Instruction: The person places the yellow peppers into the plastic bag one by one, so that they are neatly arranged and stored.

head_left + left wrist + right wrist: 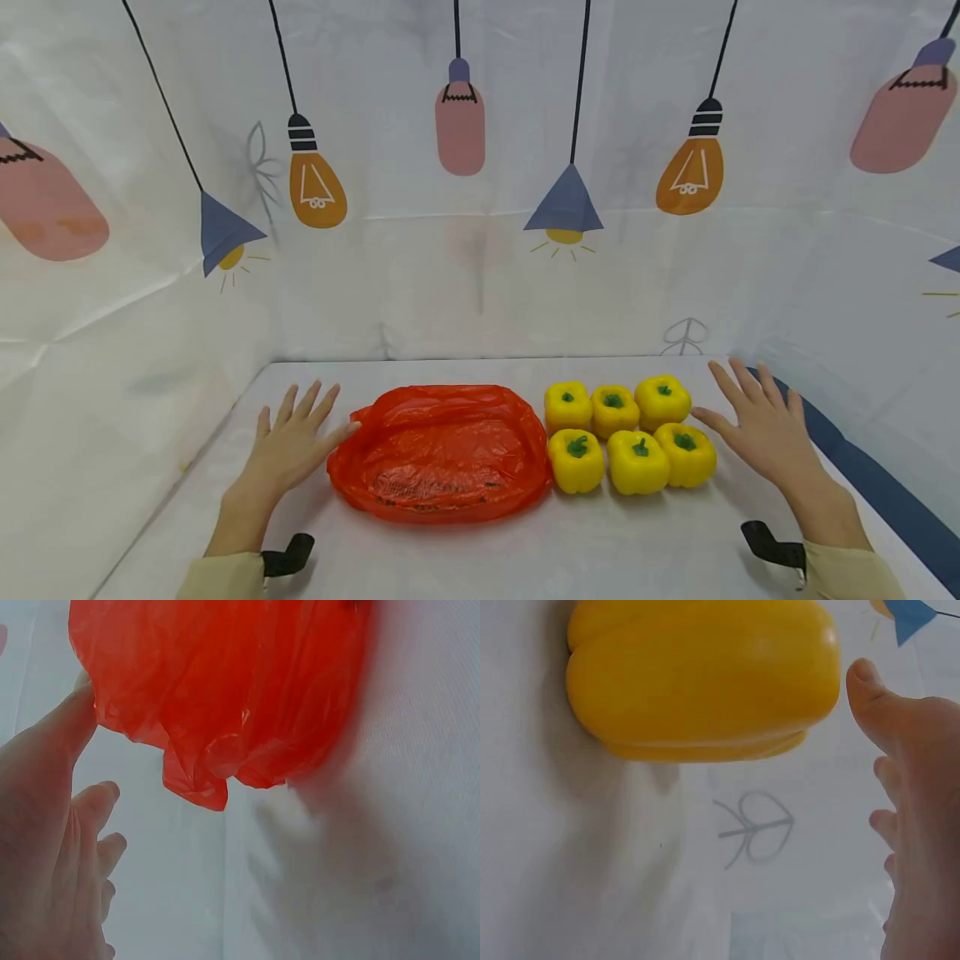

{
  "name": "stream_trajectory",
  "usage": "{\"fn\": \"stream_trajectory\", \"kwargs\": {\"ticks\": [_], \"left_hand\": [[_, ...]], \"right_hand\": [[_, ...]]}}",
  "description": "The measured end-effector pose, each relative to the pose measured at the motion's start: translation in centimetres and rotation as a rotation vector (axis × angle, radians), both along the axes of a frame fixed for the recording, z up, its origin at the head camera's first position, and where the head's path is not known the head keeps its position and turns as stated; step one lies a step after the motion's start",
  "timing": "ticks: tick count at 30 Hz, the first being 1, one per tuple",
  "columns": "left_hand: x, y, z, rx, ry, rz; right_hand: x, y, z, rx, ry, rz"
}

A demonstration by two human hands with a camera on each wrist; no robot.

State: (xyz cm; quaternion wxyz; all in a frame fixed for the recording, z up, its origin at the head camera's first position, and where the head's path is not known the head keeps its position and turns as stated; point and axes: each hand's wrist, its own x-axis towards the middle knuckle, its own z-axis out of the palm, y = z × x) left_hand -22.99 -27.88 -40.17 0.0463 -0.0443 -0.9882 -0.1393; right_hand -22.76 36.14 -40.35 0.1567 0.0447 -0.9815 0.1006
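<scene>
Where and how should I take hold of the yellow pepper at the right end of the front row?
I'd grip that pepper around its rounded sides, below the green stem, coming from the right and above with your right hand. It sits stem up, its right side is open towards that hand, and the middle front pepper crowds its left.

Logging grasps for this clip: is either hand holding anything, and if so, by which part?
Nothing is held. The left hand is spread beside the red plastic bag, thumb at its edge; the right hand is spread beside the yellow peppers.
</scene>
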Motion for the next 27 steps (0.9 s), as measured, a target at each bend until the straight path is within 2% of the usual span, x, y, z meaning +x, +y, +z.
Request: {"fn": "stream_trajectory", "kwargs": {"ticks": [8, 15, 21, 27], "left_hand": [[0.0, 0.8, 0.3, 0.002, 0.002, -0.039], [0.0, 1.3, 0.0, 0.005, -0.028, -0.049], [0.0, 1.8, -0.2, 0.007, -0.02, -0.068], [-0.2, 2.0, -0.4, 0.022, -0.012, -0.113]], "right_hand": [[0.5, -1.3, 1.4, 0.009, 0.043, 0.056], [0.8, -3.0, 2.3, 0.042, 0.061, 0.109], [1.0, -4.2, 2.8, 0.052, 0.098, 0.167], [1.4, -5.9, 3.5, 0.032, 0.066, 0.202]]}}
